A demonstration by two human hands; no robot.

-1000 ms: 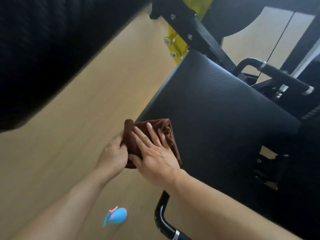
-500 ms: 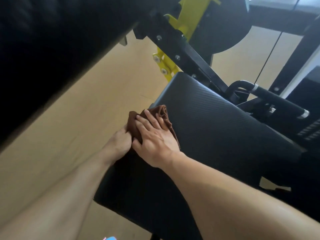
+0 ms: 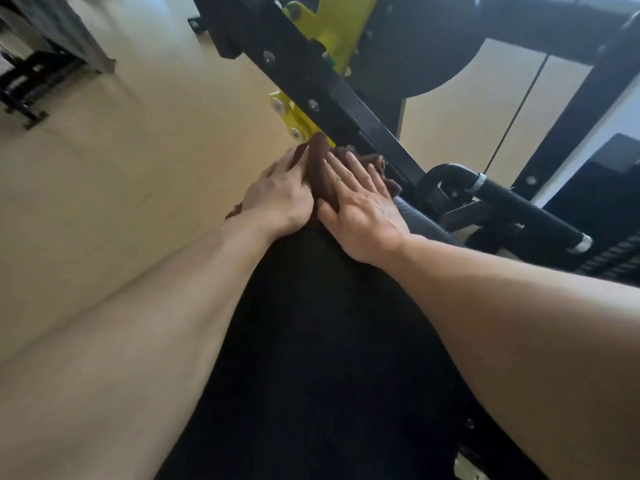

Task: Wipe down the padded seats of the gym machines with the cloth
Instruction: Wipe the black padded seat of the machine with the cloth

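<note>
Left hand (image 3: 280,197) and right hand (image 3: 360,209) press the cloth (image 3: 320,168) flat-fingered, frame (image 3: 346,98) just past my fingertips (image 3: 349,161); mid-wipe of the seat (image 3: 329,323), I'd pull back next.

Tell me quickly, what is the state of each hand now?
Left hand: open, fingers pressing the cloth.
Right hand: open, flat on the cloth.

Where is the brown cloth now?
Head view, centre: the brown folded cloth lies at the far end of the black padded seat, under the left hand and right hand, below the yellow metal bracket.
</note>
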